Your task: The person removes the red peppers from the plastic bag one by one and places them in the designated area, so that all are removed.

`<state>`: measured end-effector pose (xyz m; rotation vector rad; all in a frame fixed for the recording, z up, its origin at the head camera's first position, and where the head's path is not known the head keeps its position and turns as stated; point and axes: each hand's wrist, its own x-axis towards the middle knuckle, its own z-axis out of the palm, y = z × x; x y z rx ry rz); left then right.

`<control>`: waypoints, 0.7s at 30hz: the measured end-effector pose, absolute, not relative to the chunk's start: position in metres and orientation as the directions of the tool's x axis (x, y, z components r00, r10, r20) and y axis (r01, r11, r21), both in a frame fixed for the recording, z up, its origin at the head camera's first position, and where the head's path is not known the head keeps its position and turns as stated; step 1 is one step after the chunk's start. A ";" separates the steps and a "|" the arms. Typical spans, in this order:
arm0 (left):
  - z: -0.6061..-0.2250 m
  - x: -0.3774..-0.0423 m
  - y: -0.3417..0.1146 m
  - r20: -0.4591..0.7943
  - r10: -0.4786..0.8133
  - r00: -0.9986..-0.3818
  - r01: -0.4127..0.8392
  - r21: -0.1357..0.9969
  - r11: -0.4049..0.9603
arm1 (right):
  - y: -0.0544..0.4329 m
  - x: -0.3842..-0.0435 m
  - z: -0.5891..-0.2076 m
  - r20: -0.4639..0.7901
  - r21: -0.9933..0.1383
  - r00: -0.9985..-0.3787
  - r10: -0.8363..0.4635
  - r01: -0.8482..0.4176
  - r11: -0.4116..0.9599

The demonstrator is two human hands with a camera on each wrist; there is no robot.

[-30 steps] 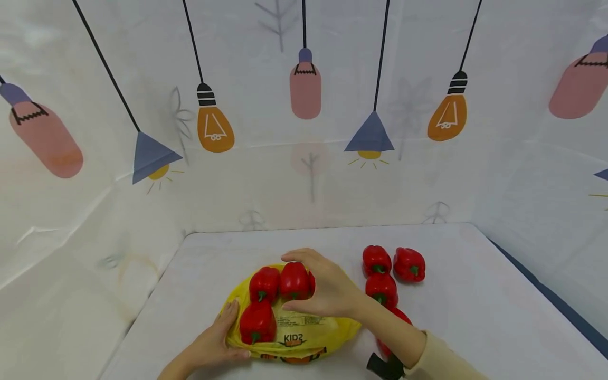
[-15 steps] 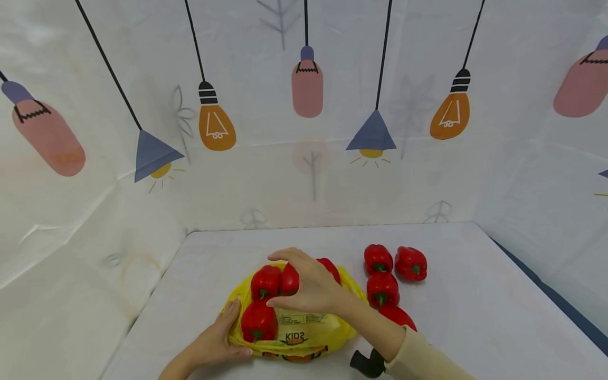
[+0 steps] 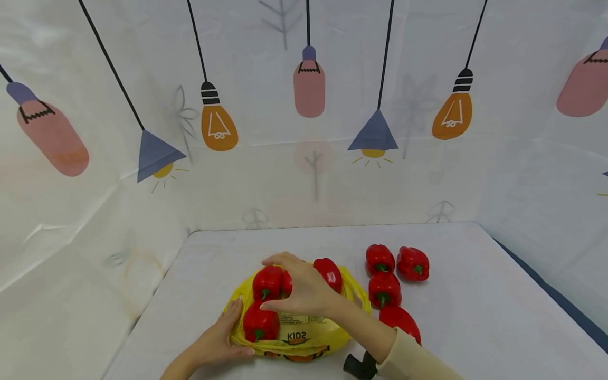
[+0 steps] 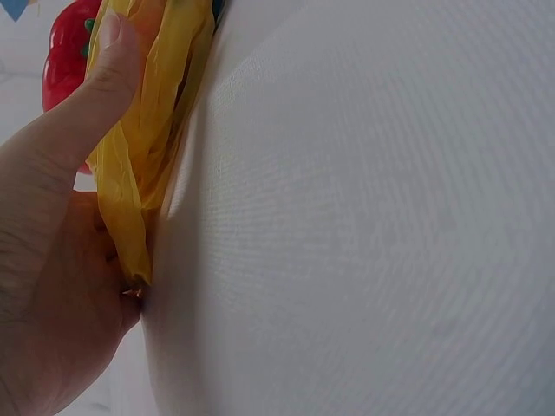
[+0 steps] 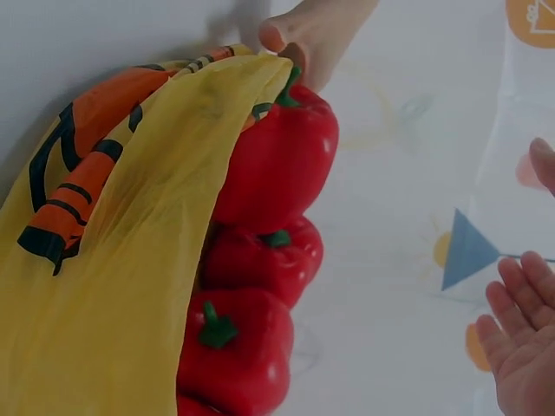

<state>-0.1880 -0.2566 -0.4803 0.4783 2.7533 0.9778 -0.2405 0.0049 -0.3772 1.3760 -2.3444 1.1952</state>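
A yellow plastic bag (image 3: pixel 315 333) lies wide on the table, its mouth gathered round several red bell peppers. Among these are a front-left bell pepper (image 3: pixel 261 323), a back-left bell pepper (image 3: pixel 267 283) and one at the right (image 3: pixel 329 273); another is mostly hidden behind my right hand. My left hand (image 3: pixel 215 340) grips the bag's left side, its thumb (image 4: pixel 108 74) against the yellow film in the left wrist view. Above the bag, my right hand (image 3: pixel 309 290) is spread in a wide C. The right wrist view shows those fingers (image 5: pixel 520 303) apart from the peppers, holding nothing.
Right of the bag, several more red bell peppers stand on the white table (image 3: pixel 475 295), including a back-right one (image 3: pixel 413 264) and one partly behind my right forearm (image 3: pixel 401 322). A black device (image 3: pixel 360 366) is at my right wrist. A printed sheet (image 3: pixel 266 174) rises behind the table.
My right hand has moved left across the bag, from the middle pepper toward the left ones. The pepper at the bag's right has come into sight. My left hand stays on the bag.
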 end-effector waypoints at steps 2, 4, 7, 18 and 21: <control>-0.481 -0.188 -0.257 -0.058 0.358 -0.932 0.242 0.634 0.734 | 0.005 -0.240 -0.378 0.503 -0.549 -0.559 -0.659 -0.795 0.256; -0.481 -0.189 -0.256 -0.057 0.356 -0.933 0.242 0.632 0.736 | 0.004 -0.240 -0.379 0.500 -0.549 -0.560 -0.661 -0.795 0.258; -0.481 -0.188 -0.256 -0.059 0.350 -0.935 0.237 0.632 0.738 | 0.003 -0.239 -0.379 0.491 -0.558 -0.568 -0.661 -0.787 0.262; -0.480 -0.187 -0.256 -0.044 0.361 -0.932 0.252 0.636 0.729 | -0.006 -0.238 -0.389 0.464 -0.590 -0.586 -0.664 -0.764 0.261; -0.480 -0.187 -0.256 -0.042 0.364 -0.931 0.255 0.638 0.726 | -0.008 -0.238 -0.393 0.459 -0.579 -0.588 -0.666 -0.767 0.277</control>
